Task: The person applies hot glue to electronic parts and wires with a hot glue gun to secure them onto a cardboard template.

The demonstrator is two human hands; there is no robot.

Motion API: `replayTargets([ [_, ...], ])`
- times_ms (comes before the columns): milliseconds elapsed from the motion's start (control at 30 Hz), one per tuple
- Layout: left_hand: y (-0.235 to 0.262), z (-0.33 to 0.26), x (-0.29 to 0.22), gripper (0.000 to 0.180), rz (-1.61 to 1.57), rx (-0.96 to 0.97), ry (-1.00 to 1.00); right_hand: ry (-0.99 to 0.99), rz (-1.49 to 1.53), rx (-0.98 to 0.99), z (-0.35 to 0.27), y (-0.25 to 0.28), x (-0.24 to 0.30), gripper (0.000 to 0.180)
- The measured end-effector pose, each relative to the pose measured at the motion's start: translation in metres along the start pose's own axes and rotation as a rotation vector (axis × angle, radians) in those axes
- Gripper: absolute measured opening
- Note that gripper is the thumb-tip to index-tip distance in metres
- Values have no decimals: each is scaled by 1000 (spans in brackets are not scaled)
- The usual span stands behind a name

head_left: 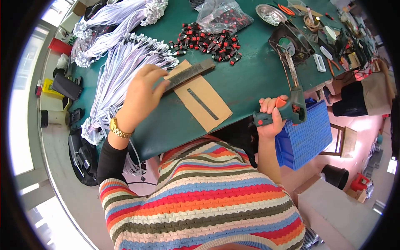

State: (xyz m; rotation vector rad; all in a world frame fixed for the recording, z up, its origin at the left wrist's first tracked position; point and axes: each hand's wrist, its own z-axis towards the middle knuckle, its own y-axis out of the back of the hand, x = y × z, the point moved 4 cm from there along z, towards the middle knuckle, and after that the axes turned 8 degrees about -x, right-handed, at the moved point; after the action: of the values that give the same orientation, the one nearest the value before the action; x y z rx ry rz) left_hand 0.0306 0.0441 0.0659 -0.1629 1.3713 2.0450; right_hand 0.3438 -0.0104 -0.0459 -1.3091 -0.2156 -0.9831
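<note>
My left hand, with a gold watch at the wrist, is closed at the left end of a dark, straight metal bar. The bar lies across a brown cardboard piece on the green table. A thin dark strip rests on the cardboard, nearer to me than the bar. At the table's front edge on the right, my right hand grips the handle of a green pistol-shaped power tool with an orange trigger. Its long metal nose points away from me, towards a black square frame.
White cable bundles cover the table's left side. Small black-and-red parts lie piled beyond the cardboard, beside a clear bag. A metal bowl and pliers are at right. A blue crate stands below the tool.
</note>
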Motion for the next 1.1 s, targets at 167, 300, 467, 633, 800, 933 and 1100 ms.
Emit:
replayTargets([
  [167,-32,34,-17,21,208,8,-304,35,65,-102,-3,9,1,37],
  [300,-66,75,18,21,313,53,-202,59,65,-104,-4,7,2,37],
  [467,-100,92,39,13,282,339,-244,88,57,-145,-6,5,1,37],
  [633,-72,78,21,14,90,3,-355,83,75,-160,-5,2,-3,35],
  [800,-27,13,-23,18,-160,-13,-38,17,-74,-210,-13,-17,-1,35],
  [933,-39,-48,-25,17,-412,-4,346,-218,-26,-145,-20,-47,-16,36],
  [1100,-61,-73,-12,19,-585,-35,608,-517,-16,-27,-27,-67,-45,37],
])
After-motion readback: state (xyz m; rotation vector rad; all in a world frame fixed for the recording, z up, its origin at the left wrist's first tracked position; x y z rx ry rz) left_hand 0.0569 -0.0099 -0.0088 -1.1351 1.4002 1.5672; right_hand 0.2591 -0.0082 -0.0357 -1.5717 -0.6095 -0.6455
